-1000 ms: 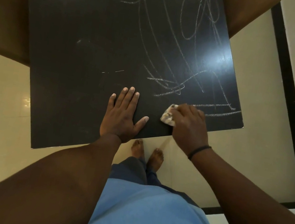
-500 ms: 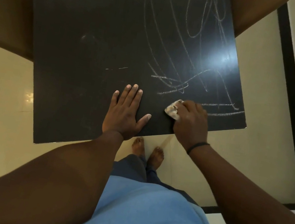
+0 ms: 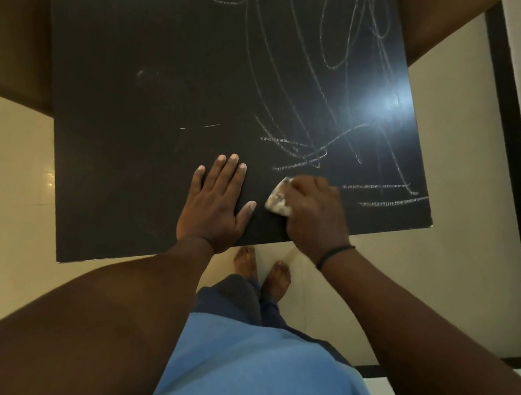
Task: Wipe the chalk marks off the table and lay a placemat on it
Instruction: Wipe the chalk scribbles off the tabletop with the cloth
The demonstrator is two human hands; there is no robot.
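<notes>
— Hands first: what are they doing?

— The left hand (image 3: 214, 205) lies flat on the dark matte square table top (image 3: 154, 81), fingers straight and together, thumb spread, near the front edge. It holds nothing; I judge it is bracing the table. The right hand (image 3: 314, 212) has its fingers curled round a small crumpled whitish cloth (image 3: 277, 200) and presses it to the surface just beside the left thumb.

— And the marks?

— White chalk scribbles (image 3: 324, 104) cover the right half of the top, from the far edge to the near right corner; the lowest strokes run out from just beside the right hand. The left half shows only faint smudges and a short dash.

— So which step is this?

— Wiping, and early in it, I'd say: most of the chalk remains. The next move calls for pressing the cloth rightward and away, along those near strokes, then up through the loops.

— The placemat?

— None in view. Pale floor tiles (image 3: 412, 276) and bare feet (image 3: 262, 270) show below the table.
</notes>
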